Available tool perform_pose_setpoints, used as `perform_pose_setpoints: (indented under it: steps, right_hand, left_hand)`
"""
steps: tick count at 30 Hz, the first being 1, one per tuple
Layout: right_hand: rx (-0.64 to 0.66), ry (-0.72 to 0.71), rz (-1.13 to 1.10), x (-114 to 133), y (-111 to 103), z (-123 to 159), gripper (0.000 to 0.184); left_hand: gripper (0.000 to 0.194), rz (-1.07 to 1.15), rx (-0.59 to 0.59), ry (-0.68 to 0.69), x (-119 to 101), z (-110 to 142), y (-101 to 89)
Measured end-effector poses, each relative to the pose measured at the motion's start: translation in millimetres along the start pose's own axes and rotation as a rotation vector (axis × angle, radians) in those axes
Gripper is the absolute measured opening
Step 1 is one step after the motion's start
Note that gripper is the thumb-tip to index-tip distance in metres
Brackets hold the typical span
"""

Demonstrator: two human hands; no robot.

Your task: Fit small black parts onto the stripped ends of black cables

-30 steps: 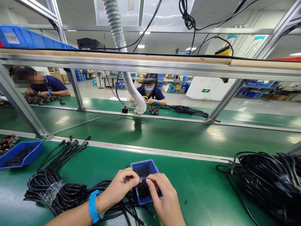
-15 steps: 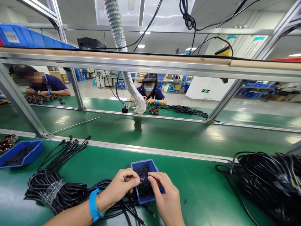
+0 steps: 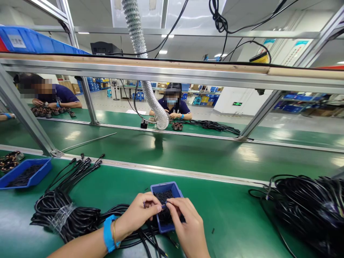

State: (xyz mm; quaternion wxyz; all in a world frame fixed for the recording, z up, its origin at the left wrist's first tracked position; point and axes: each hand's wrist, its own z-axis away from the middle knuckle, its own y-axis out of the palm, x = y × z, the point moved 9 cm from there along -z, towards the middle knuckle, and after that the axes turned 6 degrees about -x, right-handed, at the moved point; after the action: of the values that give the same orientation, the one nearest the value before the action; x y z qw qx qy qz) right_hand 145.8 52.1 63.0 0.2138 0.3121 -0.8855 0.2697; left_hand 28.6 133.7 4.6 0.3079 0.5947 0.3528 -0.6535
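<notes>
Over a small blue bin of short black tubing pieces, my two hands meet fingertip to fingertip. My left hand, with a blue band on its wrist, pinches a thin blue wire between thumb and forefinger. Opposite it, my right hand has thumb and forefinger closed at the wire's tip; what sits between them is mostly hidden, seemingly a small black tubing piece. Black cables run beneath my left wrist, some with stripped ends. A bundle of black cable wrapped in clear film lies to the left.
A blue tray of black pieces and copper-wound parts lie far left. At right is a big heap of black cable. A metal frame spans the bench, with a foil duct hanging down. Two people work beyond.
My right fingertips have moved left to meet the wire held in my left hand, closing the small gap between them. The view has shifted slightly.
</notes>
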Motion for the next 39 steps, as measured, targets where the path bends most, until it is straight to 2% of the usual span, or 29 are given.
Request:
perform_pose_setpoints:
  steps: [6, 10, 18, 21, 26, 31, 36, 39]
  right_hand:
    - [-0.028, -0.048, 0.013, 3.1, -1.3, -0.2, 0.013]
    - [0.013, -0.076, -0.042, 4.2, 1.2, -2.8, 0.016]
    - [0.022, -0.057, -0.05, 0.1, 1.4, -2.4, 0.016]
    - [0.074, -0.062, -0.057, -1.5, 3.0, -2.2, 0.016]
    - [0.247, -0.065, -0.045, -9.4, 6.4, -1.0, 0.016]
    - [0.396, -0.064, -0.081, -11.1, 7.9, 0.4, 0.016]
    - [0.313, -0.156, -0.179, 6.9, 6.6, -6.1, 0.022]
    - [0.262, -0.162, -0.221, 10.4, 10.4, -6.9, 0.026]
  left_hand:
    - [0.037, 0.015, -0.005, -0.005, -0.5, -0.4, -0.4]
    - [0.035, 0.028, 0.001, -0.015, 0.9, -0.5, -0.4]
    - [0.031, 0.039, 0.008, -0.003, 2.0, -0.9, -1.0]
    - [0.028, 0.0, 0.004, 0.019, 2.1, -1.4, -1.5]
    - [0.02, -0.06, -0.013, 0.082, 0.6, -1.1, -2.7]
    - [0.015, -0.089, 0.065, 0.079, 1.6, 0.6, 3.2]
    - [0.019, -0.091, 0.093, 0.071, 1.2, 1.1, 4.0]
    - [0.025, -0.057, 0.081, 0.063, 1.7, 0.3, 3.2]
